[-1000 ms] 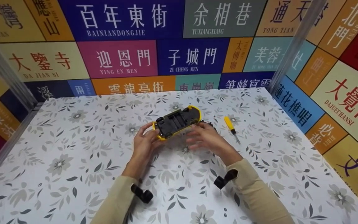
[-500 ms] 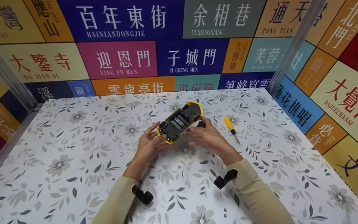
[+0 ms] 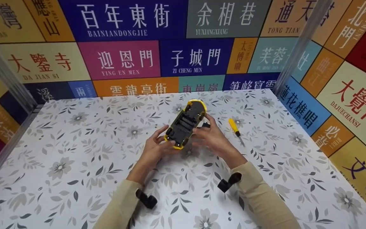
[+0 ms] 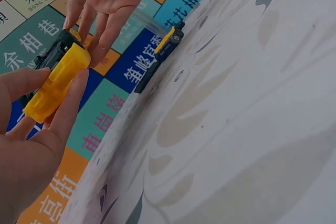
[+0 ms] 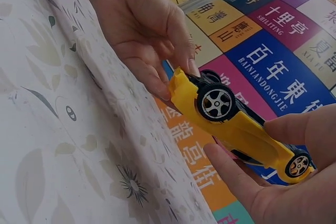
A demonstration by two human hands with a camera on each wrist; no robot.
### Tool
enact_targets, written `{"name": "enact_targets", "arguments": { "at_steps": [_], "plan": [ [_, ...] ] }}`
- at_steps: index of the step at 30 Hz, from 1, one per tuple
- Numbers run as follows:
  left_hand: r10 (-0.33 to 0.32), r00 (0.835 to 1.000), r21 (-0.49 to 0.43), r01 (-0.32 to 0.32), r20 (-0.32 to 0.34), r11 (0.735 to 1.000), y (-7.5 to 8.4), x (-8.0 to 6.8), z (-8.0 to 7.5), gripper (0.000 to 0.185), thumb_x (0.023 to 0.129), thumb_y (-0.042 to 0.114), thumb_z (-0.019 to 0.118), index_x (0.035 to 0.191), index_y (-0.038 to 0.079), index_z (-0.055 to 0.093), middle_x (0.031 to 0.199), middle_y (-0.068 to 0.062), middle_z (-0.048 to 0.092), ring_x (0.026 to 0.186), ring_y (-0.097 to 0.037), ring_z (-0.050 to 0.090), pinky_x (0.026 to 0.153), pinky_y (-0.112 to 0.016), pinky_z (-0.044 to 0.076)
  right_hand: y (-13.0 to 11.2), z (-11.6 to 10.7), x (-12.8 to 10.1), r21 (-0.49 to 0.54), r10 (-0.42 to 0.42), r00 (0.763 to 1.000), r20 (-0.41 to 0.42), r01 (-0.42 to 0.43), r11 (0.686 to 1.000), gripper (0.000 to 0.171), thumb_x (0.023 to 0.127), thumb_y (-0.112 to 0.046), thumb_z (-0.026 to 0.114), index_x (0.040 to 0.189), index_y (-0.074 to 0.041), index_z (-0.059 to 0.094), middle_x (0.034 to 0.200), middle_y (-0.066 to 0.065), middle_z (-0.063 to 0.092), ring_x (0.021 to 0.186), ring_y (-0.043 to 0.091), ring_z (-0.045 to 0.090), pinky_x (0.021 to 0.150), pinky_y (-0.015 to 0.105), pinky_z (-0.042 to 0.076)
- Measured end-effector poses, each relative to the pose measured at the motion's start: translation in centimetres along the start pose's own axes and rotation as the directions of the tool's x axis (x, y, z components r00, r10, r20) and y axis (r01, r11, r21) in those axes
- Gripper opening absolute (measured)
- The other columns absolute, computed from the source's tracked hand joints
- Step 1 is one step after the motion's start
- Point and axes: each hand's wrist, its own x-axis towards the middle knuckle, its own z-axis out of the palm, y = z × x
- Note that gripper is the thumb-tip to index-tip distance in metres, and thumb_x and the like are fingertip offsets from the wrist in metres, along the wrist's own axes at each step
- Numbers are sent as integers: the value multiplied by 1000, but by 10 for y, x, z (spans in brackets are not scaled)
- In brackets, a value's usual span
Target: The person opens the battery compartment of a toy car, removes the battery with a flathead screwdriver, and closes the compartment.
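A yellow toy car (image 3: pixel 186 122) is held above the table with its black underside facing up in the head view. My left hand (image 3: pixel 154 146) pinches its near end between thumb and fingers. On the car's right side, my right hand (image 3: pixel 213 140) grips with the thumb on the underside and a finger along the yellow body (image 5: pixel 247 140). Silver-spoked wheels (image 5: pixel 216 103) show in the right wrist view. Just behind the right hand, a dark piece (image 3: pixel 206 125) lies on the table, mostly hidden; the left wrist view shows a black object with a wheel (image 4: pixel 169 45) there.
A screwdriver (image 3: pixel 234 128) with a yellow handle lies right of the right hand, its tip toward the near side. Flower-patterned white covering (image 3: pixel 91 178) spreads over the table. Panels with Chinese lettering (image 3: pixel 119 60) stand behind and at both sides.
The toy car has turned so its far end points more away from me, and its underside faces me more. My left hand has shifted slightly right along with it. The screwdriver stays put.
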Motion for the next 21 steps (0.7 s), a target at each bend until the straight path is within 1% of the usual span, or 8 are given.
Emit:
{"name": "enact_targets", "arguments": {
  "at_steps": [4, 7, 10, 13, 15, 17, 19, 21],
  "plan": [
    [-8, 1000, -1, 8, 14, 1000, 1, 1, 0, 77, 87, -8, 64, 155, 11, 34, 130, -25, 57, 100, -26, 69, 87, -51, 60, -1, 0, 1, -5, -8, 1000, -10, 8, 1000, 84, 101, -13, 58, 161, -29, 2, 145, 26, 51, 108, 25, 70, 101, 52, 54],
    [-22, 999, -3, 22, 31, 1000, 4, 2, 0, 75, 88, -6, 64, 155, 13, 35, 128, -23, 59, 98, -24, 70, 87, -49, 61, -2, 0, 2, 13, -15, 999, -29, 15, 1000, 84, 100, -11, 58, 161, -28, 3, 142, 27, 53, 101, 21, 71, 104, 55, 51],
    [-39, 997, -19, 40, 69, 999, 6, 3, 0, 72, 91, -3, 63, 155, 15, 36, 122, -18, 62, 94, -24, 71, 88, -48, 60, -4, 0, 3, 43, -17, 999, -45, 19, 999, 83, 99, -9, 57, 161, -28, 4, 139, 28, 55, 96, 21, 72, 104, 58, 49],
    [-67, 992, -18, 69, 107, 997, 7, 3, -1, 67, 94, 1, 61, 155, 15, 36, 116, -17, 64, 93, -26, 72, 91, -50, 59, -6, -1, 4, 67, -1, 998, -67, 5, 998, 82, 97, -8, 55, 160, -29, 8, 136, 27, 57, 95, 21, 72, 96, 52, 56],
    [-97, 988, 3, 98, 118, 995, 7, 3, -1, 64, 96, 6, 60, 154, 16, 36, 118, -18, 64, 95, -25, 73, 91, -50, 59, -6, -1, 4, 76, 18, 997, -78, -12, 997, 81, 97, -10, 55, 160, -30, 10, 137, 25, 57, 94, 21, 72, 88, 45, 60],
    [-127, 985, 37, 123, 117, 992, 7, 1, -1, 60, 98, 12, 59, 154, 15, 37, 126, -22, 63, 95, -24, 73, 90, -49, 59, -6, -1, 5, 79, 37, 995, -89, -30, 996, 80, 96, -12, 56, 160, -32, 12, 137, 23, 58, 93, 21, 73, 82, 39, 60],
    [-154, 981, 54, 148, 115, 987, 6, -1, -1, 58, 100, 17, 58, 154, 15, 37, 135, -25, 59, 94, -23, 73, 89, -48, 60, -5, -2, 4, 80, 44, 995, -88, -37, 996, 80, 96, -13, 56, 160, -32, 12, 138, 23, 57, 92, 21, 73, 80, 37, 60],
    [-174, 978, 59, 168, 117, 984, 5, -2, -1, 56, 101, 21, 56, 154, 15, 38, 139, -27, 56, 92, -22, 74, 87, -47, 61, -3, -4, 3, 77, 46, 996, -82, -40, 996, 78, 97, -14, 56, 160, -32, 13, 138, 23, 57, 92, 20, 73, 80, 38, 60]
  ]
}}
